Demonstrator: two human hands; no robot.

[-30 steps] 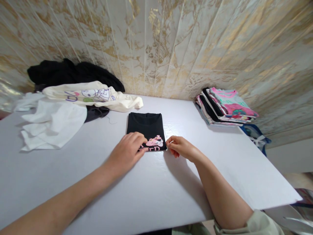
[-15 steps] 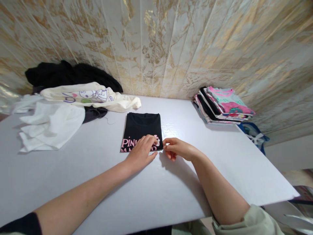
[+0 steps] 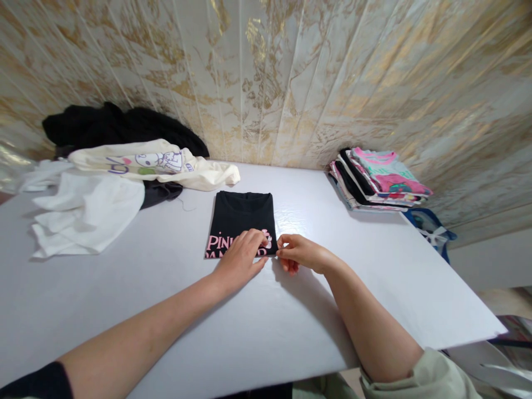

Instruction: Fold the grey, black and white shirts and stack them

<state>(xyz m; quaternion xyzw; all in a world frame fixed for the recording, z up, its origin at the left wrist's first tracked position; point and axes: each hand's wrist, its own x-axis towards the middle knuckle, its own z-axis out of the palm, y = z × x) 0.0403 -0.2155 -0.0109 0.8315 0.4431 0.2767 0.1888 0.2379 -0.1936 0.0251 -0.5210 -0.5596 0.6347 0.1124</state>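
Pinching black shirt point(image 3: 243, 213), right fingers point(image 3: 286, 239)

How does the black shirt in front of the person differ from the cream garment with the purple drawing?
The black shirt is folded into a flat, neat shape, while the cream garment lies loosely bunched. The black shirt's print is mainly pink, with large letters; the cream garment's is mostly purple outlines with a green patch. The left hand rests on the black shirt, but nobody's fingers touch the cream garment. Both are printed clothes.
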